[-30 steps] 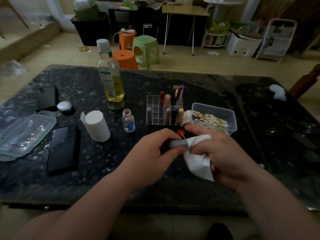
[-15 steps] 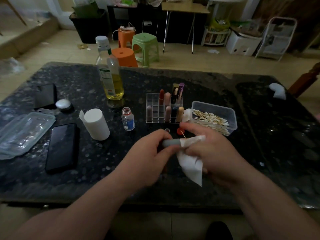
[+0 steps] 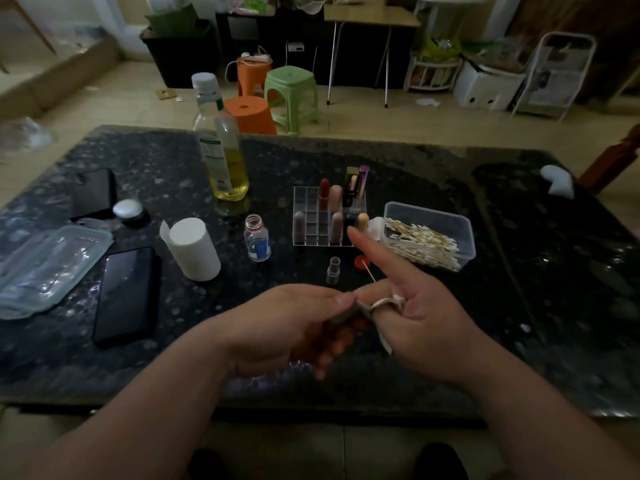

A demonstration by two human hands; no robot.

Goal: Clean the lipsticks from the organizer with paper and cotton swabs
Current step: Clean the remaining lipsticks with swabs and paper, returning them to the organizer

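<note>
Left hand point(image 3: 294, 327) curled tight round grey lipstick tube point(image 3: 341, 318). Right hand point(image 3: 433, 323) pinches crumpled white paper point(image 3: 386, 302) against tube end; index finger straight. Thin wooden cotton swab point(image 3: 370, 274) sticks out at 11 o'clock. Clear acrylic grid organizer point(image 3: 308, 202) holding lipsticks at 12 o'clock of hands. Short open grey lipstick point(image 3: 333, 270) upright between organizer and hands. Clear plastic box of cotton swabs point(image 3: 440, 221) at 1 o'clock. White paper roll point(image 3: 194, 249) at 10 o'clock. All on black speckled stone table point(image 3: 381, 174).

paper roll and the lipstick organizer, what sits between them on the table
In the head view, a small clear bottle with a blue label stands between the paper roll and the organizer; nothing else lies there.
</note>
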